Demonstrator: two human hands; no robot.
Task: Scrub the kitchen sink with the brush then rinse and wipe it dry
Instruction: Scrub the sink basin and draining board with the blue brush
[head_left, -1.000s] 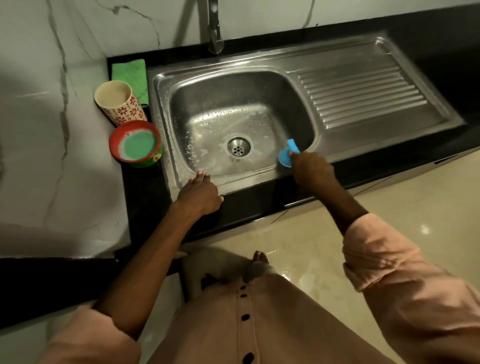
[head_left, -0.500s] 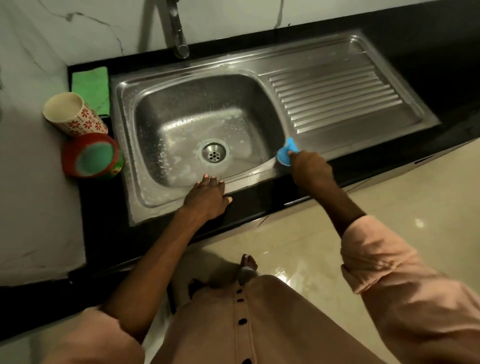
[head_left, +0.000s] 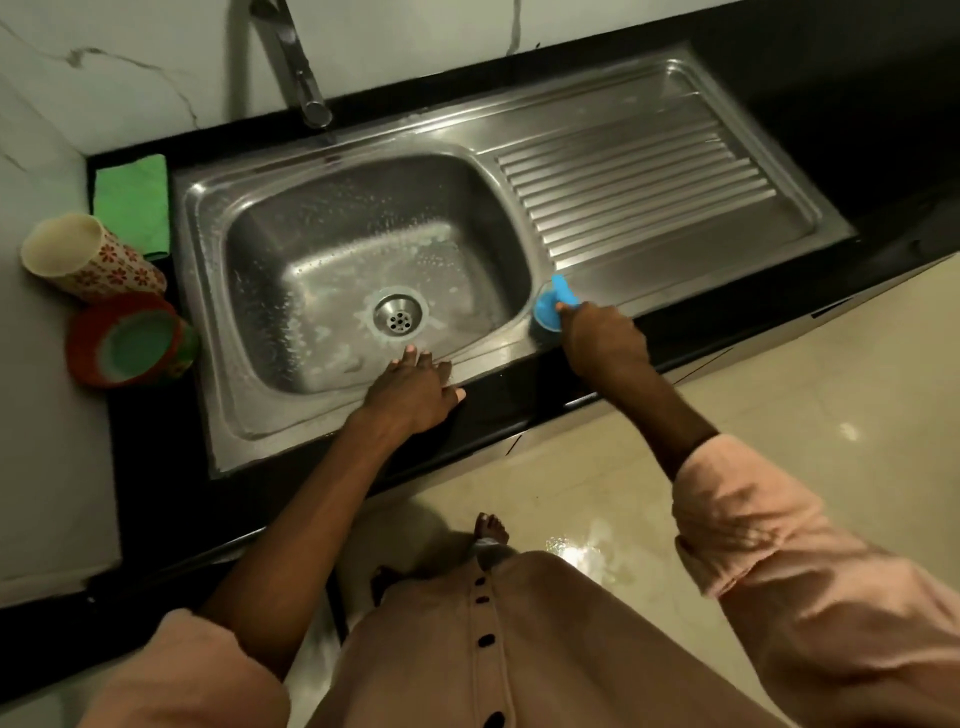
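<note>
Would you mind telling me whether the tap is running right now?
Off: no stream falls from the tap into the sink.

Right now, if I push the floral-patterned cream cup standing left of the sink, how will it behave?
The floral-patterned cream cup is tall and narrow, so it would probably tip before it slides. It looks empty and thin-walled, so likely light. Being round, it might roll once down, perhaps against the red-rimmed round tub close beside it.
</note>
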